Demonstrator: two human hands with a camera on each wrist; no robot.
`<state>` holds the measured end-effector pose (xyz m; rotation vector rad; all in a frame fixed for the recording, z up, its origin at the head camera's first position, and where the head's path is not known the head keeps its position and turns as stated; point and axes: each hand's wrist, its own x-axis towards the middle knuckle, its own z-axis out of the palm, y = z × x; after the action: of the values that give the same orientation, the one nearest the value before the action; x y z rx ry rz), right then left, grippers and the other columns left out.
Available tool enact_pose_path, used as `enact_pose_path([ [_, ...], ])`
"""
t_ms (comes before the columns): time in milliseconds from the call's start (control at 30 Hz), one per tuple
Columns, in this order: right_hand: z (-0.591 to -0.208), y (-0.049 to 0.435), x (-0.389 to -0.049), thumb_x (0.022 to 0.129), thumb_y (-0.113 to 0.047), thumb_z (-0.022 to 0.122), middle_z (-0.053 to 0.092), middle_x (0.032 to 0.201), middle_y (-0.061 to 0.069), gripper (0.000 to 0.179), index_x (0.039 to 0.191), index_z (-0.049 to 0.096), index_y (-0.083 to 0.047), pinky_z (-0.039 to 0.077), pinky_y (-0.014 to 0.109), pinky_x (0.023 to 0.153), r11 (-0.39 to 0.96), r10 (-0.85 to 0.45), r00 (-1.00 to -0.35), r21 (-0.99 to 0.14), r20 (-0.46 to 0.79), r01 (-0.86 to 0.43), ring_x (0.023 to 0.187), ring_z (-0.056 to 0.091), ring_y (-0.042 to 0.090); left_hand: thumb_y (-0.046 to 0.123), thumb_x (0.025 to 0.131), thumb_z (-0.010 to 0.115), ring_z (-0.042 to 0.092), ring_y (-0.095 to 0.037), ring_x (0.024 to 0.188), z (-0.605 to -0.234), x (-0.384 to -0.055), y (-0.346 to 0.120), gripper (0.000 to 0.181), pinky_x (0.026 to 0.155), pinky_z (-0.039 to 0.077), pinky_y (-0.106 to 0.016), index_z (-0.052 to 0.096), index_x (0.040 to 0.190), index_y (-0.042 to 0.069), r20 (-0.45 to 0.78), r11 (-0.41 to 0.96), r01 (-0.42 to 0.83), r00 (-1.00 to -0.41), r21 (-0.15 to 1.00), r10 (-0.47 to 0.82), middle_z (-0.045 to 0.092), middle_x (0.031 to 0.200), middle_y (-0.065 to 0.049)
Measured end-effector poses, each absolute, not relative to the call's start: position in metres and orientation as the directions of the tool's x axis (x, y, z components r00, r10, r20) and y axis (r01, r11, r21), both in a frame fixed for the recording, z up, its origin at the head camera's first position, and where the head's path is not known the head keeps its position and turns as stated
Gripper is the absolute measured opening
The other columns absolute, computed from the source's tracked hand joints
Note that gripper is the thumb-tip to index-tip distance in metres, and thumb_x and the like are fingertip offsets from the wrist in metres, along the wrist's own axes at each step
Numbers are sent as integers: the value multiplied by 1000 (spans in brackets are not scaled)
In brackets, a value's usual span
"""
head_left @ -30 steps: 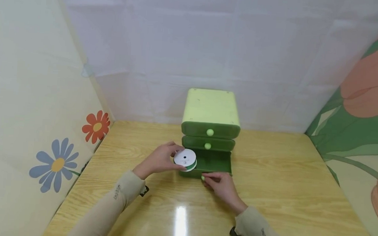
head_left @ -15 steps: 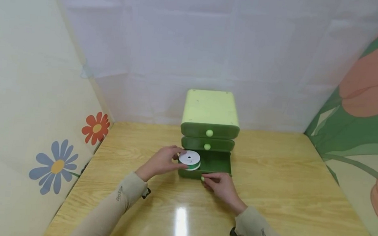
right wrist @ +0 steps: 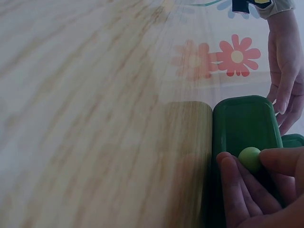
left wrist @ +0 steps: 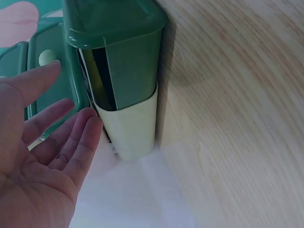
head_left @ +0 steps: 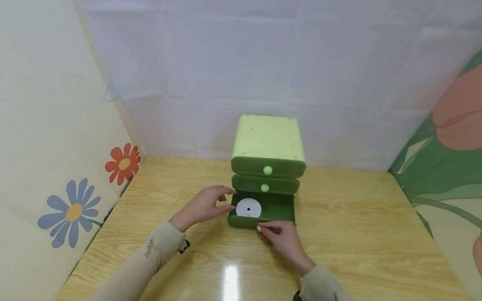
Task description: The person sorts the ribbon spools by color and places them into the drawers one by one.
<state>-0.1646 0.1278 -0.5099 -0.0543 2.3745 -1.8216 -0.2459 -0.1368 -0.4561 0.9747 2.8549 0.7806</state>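
A white ribbon spool [head_left: 248, 207] lies flat in the left part of the pulled-out bottom drawer [head_left: 276, 207] of a small green cabinet [head_left: 270, 137]. At the drawer's left side, my left hand [head_left: 203, 207] is apart from the spool, thumb and fingers spread with nothing between them. In the left wrist view that hand [left wrist: 47, 156] shows its palm beside the cabinet. My right hand [head_left: 283, 239] pinches the round light-green knob [right wrist: 250, 159] on the bottom drawer's front between thumb and fingers.
Two upper drawers, with knobs [head_left: 267, 170] of their own, are closed above. The cabinet stands on a wooden table [head_left: 355, 229] near a white cloth backdrop [head_left: 229, 68]. Flower-printed panels [head_left: 74, 210] flank the table on both sides.
My left hand has lowered the ribbon spool into the bottom drawer and let go of it, drawing back slightly left. My right hand has stayed on the knob.
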Motion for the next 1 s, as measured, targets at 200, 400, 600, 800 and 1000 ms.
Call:
enact_pose_path([
  [200,-510,129,-165,98,1,66,78,108,18,18,111,78,1,63,27,79,260,-131,-987,-964,-94,57,91,75,19,29,97,75,71,-30,101,-455,-246,-137,44,85,60,-43,67,134,7,173,668,602,-785,437,594,70,125,-13],
  [400,-509,129,-164,98,2,66,78,108,19,18,111,78,2,64,27,78,250,-129,-987,-966,-94,59,92,76,21,20,93,79,69,-23,108,-451,-244,-130,33,91,60,-40,73,124,12,388,592,756,-653,281,650,71,122,-4],
  [600,-507,127,-162,98,1,67,77,108,22,18,112,77,4,64,31,79,238,-127,-988,-970,-91,59,92,76,25,9,83,86,59,-28,126,-442,-249,-125,57,101,55,-44,65,136,13,689,491,870,-378,37,619,63,135,-10],
  [800,-507,128,-163,98,1,66,77,108,23,19,113,77,5,65,34,79,239,-123,-988,-969,-95,63,94,76,27,24,71,98,31,-36,153,-432,-262,-121,106,124,34,-51,40,159,20,732,571,821,-398,16,553,39,162,-14],
  [1000,-510,128,-164,98,1,67,77,109,21,18,113,77,3,64,31,79,239,-122,-988,-969,-91,59,93,75,23,34,60,103,19,-37,159,-432,-275,-119,131,128,22,-57,26,165,22,677,651,756,-511,62,529,29,168,-15],
])
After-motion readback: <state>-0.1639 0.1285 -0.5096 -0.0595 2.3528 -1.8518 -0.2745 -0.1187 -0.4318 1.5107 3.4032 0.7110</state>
